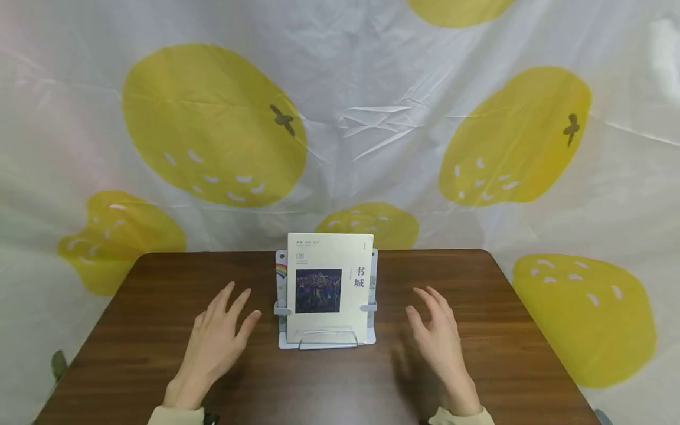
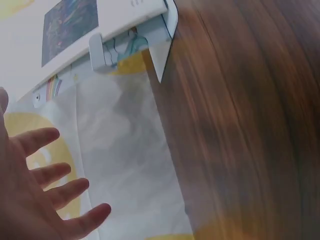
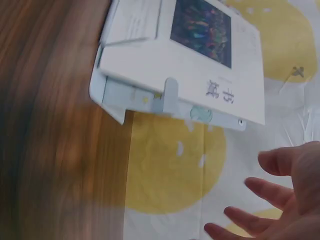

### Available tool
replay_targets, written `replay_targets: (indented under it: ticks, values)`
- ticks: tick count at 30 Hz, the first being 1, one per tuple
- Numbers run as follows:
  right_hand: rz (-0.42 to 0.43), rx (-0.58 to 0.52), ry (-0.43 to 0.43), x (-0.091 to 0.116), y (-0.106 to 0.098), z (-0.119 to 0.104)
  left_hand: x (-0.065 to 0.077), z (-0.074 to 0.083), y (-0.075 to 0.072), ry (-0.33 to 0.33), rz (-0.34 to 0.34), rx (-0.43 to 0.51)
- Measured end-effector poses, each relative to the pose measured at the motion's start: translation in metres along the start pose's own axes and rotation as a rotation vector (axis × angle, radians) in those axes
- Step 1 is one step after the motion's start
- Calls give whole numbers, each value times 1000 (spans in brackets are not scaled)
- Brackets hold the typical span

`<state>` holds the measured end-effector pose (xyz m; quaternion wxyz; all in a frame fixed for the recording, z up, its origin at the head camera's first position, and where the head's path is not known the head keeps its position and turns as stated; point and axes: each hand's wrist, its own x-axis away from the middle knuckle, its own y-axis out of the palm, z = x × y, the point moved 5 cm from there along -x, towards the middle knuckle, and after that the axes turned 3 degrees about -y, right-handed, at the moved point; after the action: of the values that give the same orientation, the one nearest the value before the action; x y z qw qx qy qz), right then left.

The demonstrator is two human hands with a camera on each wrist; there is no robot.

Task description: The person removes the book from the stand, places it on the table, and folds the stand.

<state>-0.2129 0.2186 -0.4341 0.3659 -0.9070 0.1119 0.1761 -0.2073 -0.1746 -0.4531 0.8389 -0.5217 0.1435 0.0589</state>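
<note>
Between left grip (image 1: 216,337) and right grip (image 1: 438,339) stands 1 book (image 1: 329,289).

Head: looks forward and down from farther back, covering table (image 1: 329,392) and backdrop (image 1: 366,71). Left wrist, right wrist: look in closer, heavily tilted, from opposite sides; share book (image 1: 329,289) with head.

The counter (image 1: 329,386) has a dark brown top with wood grain running from side to side, rounded far corners and a soft pale sheen on its nearer middle part. Directly on it stands a pale blue book stand (image 1: 371,333), about midway between the counter's left and right sides and in front of its far edge, the panel raised up from the wood, with a small clip (image 1: 281,309) at each side.
</note>
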Motion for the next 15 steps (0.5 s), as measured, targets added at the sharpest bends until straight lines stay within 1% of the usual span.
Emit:
replay_targets:
  ticks: [4, 8, 11, 15]
  values:
    - [95, -129, -11, -6, 7, -10, -6, 8, 5, 3, 43, 57]
    - [152, -198, 37, -11, 18, -13, -13, 17, 10, -7, 84, 138]
    - [167, -238, 69, -14, 27, -14, -18, 23, 15, -19, 137, 198]
    - [169, -301, 84, -19, 39, -16, -25, 31, 18, -33, 218, 283]
